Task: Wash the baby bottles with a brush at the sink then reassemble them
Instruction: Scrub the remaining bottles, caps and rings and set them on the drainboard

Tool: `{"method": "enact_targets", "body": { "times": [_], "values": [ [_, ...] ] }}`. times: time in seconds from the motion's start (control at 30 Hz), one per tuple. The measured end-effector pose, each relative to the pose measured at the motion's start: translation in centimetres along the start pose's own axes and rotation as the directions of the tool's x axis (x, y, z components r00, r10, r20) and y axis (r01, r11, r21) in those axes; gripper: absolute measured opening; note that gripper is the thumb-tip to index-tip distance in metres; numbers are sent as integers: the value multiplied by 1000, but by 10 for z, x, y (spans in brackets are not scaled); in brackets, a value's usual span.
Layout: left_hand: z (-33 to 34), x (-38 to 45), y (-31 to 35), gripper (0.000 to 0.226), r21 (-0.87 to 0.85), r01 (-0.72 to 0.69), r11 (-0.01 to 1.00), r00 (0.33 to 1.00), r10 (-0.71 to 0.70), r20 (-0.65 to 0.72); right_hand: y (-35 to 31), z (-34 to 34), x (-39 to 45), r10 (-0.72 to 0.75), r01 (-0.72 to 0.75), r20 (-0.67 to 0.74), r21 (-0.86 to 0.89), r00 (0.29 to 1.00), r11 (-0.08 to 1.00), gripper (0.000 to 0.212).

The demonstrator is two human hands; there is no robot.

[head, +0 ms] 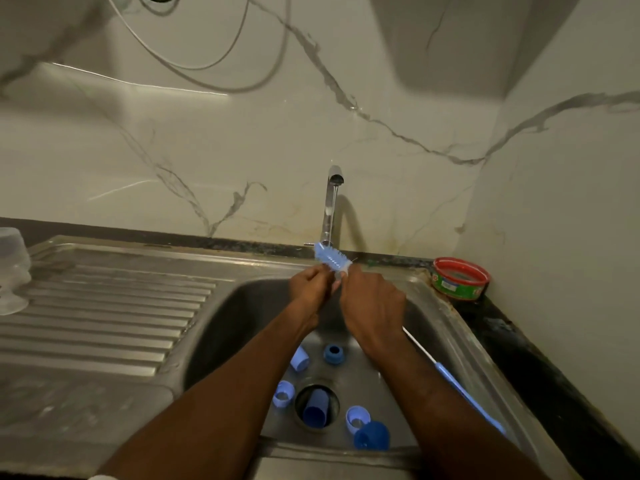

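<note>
Both hands are raised over the steel sink [242, 306], just under the running tap [332, 202]. My right hand [372, 303] grips the bottle brush; its blue bristle head [330, 258] sticks out up and to the left, and its wire stem and blue handle [464, 389] trail down to the right. My left hand [310, 285] pinches a small pale part [337, 278] at the base of the bristles; what it is I cannot tell. Several blue bottle parts lie in the basin: a ring [333, 353], a pale cap [299, 356], and a dark cap [372, 434].
A blue cup [315, 408] lies in the drain hole, with two pale rings [284, 393] [356, 417] beside it. Clear bottle pieces [14, 268] stand on the ribbed drainboard at far left. A red-rimmed green tub [459, 278] sits on the dark counter by the right wall.
</note>
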State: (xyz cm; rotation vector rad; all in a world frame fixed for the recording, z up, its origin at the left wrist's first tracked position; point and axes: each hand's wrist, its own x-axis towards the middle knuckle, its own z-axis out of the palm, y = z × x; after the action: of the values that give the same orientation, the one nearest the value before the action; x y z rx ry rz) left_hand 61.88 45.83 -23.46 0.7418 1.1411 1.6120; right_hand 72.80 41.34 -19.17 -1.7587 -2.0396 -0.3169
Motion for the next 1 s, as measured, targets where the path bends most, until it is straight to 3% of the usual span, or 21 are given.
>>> {"method": "enact_targets", "body": {
  "times": [0.1, 0.17, 0.27, 0.43, 0.53, 0.63, 0.77, 0.9, 1.0],
  "values": [
    [1, -9, -1, 22, 17, -42, 999, 986, 39, 161, -2, -6, 7, 47, -47, 17, -26, 999, 999, 23],
    [-1, -10, -1, 25, 24, -82, 996, 977, 76, 200, 0, -11, 13, 62, -59, 58, -44, 996, 997, 23],
    [-6, -7, -3, 20, 127, -138, 982, 983, 120, 140, 5, -16, 18, 79, -73, 119, -49, 990, 996, 26],
    [-17, 0, 0, 21, 179, -33, 983, 990, 56, -127, 18, -20, 8, 40, -40, -10, -54, 999, 998, 23],
    [-15, -1, 2, 19, 133, -17, 991, 998, 25, -60, 11, -12, 3, -41, 47, 76, -76, 996, 996, 21],
    [-8, -6, 5, 24, 116, -35, 993, 997, 27, 74, 8, -10, 13, -5, 9, 53, -86, 999, 996, 20],
    [-9, -1, 6, 32, 126, -61, 990, 998, 57, 33, 10, -12, 20, 22, -20, 14, -96, 1000, 995, 19],
    [-5, 7, 7, 28, -50, 98, 994, 989, -103, -110, 17, -19, 16, 40, -46, -97, -54, 994, 998, 26],
    [-4, 8, 4, 23, -207, 132, 969, 988, -146, -56, 9, -14, 10, -3, 2, -34, -23, 999, 1000, 26]
  ]
}}
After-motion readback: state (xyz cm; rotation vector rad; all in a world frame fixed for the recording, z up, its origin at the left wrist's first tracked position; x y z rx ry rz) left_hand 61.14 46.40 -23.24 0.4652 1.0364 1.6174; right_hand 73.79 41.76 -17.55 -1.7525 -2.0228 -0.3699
